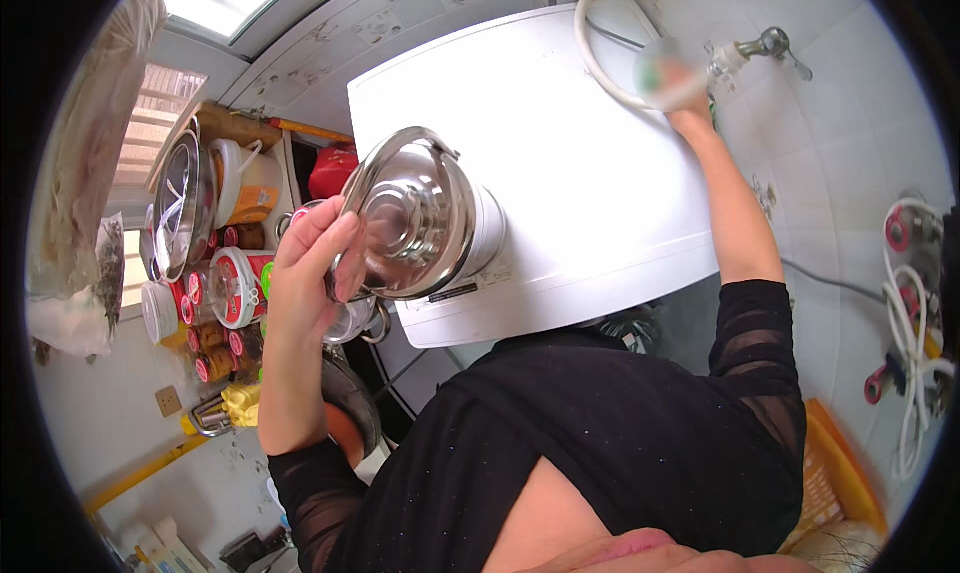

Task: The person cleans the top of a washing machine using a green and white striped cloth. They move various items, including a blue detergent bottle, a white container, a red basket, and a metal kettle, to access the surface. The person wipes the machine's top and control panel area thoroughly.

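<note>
My left hand [319, 250] grips the rim and handle side of a shiny stainless steel pot [412, 220], tilted so that its inside faces up towards me. The pot is over the left front part of a white appliance top [562, 160]. At the far right back corner of that top is my right hand [675, 85], beside a pale hose [600, 70] and below a wall tap [769, 44]. A blurred patch with some green covers the fingers there, so what the right hand holds or touches cannot be made out.
Jars with red lids [214, 340], a white bucket [244, 179] and a metal basin [180, 198] crowd the left side. A red container [334, 169] stands beside the appliance. Valves with a coiled white hose [907, 348] are on the right wall, above an orange basket [840, 468].
</note>
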Motion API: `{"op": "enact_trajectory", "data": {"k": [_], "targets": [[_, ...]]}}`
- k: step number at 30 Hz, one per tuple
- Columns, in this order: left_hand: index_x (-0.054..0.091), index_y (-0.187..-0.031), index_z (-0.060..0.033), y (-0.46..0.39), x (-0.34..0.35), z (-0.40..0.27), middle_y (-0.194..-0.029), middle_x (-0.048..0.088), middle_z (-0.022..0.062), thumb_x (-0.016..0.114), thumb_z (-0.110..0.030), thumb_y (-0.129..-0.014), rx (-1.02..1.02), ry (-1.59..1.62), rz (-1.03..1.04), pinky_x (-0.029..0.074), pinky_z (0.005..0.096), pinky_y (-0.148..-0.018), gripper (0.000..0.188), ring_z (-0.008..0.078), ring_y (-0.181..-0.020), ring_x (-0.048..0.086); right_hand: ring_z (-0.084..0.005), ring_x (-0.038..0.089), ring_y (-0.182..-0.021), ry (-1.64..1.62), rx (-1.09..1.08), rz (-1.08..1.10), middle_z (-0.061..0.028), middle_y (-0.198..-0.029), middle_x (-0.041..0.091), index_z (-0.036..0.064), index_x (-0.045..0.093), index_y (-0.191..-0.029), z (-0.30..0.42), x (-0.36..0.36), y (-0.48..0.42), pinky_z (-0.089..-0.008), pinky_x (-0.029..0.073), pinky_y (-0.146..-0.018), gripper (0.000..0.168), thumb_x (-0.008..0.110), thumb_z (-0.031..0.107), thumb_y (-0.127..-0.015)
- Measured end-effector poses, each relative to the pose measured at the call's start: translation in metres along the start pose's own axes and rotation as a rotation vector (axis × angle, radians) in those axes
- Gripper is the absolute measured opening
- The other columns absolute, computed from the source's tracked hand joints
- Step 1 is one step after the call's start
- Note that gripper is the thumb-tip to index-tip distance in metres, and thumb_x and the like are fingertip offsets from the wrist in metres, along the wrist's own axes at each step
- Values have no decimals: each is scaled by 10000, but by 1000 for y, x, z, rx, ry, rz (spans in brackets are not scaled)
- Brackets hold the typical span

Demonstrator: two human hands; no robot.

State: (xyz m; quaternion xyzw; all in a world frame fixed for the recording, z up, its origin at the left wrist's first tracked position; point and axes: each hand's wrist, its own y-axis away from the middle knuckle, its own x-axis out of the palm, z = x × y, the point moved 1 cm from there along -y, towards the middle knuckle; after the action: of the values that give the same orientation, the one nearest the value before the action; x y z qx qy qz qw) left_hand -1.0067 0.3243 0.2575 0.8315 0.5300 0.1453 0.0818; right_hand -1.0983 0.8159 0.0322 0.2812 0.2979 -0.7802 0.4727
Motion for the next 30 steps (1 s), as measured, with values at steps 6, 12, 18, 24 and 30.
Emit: {"op": "enact_trajectory", "data": {"k": [6, 12, 18, 24, 30], "targets": [[537, -1092, 7, 1, 8, -18, -770, 542, 1, 518, -123, -932, 120, -485, -148, 380, 202, -586, 207, 58, -612, 477, -371, 578, -923, 432, -407, -228, -182, -976, 618, 40, 598, -1033, -22, 17, -38, -476, 438, -821, 235, 550, 159, -836], [495, -1247, -33, -5, 20, -41, -973, 598, 81, 636, -134, -849, 208, -1051, -295, 462, 292, -786, 434, 162, -846, 586, -359, 587, -924, 447, -342, -335, -175, -982, 623, 44, 609, -1008, -10, 23, -37, -470, 453, -832, 221, 557, 131, -811], [461, -1302, -37, -39, 16, -48, -1012, 589, 143, 652, -144, -853, 142, -1525, -191, 471, 310, -775, 499, 208, -840, 582, -361, 574, -944, 226, -431, -259, -172, -1000, 622, 38, 607, -1029, 0, 9, -25, -463, 440, -852, 290, 624, 173, -774], [458, -1321, -49, -76, -37, -42, -883, 549, 22, 524, -252, -971, -287, -1127, 39, 461, 261, -749, 410, 105, -813, 538, -340, 552, -1030, 175, -313, -83, -157, -1098, 601, 54, 616, -1060, 12, -1, -10, -436, 441, -892, 342, 670, 200, -756], [606, -1160, -13, -140, -41, -55, -1029, 660, 124, 526, -345, -951, -35, -1342, 46, 474, 315, -856, 401, 193, -953, 614, -334, 541, -1058, 112, -340, -185, -142, -1121, 596, 67, 624, -1060, 0, 2, 1, -418, 429, -920, 320, 674, 153, -756]]}}
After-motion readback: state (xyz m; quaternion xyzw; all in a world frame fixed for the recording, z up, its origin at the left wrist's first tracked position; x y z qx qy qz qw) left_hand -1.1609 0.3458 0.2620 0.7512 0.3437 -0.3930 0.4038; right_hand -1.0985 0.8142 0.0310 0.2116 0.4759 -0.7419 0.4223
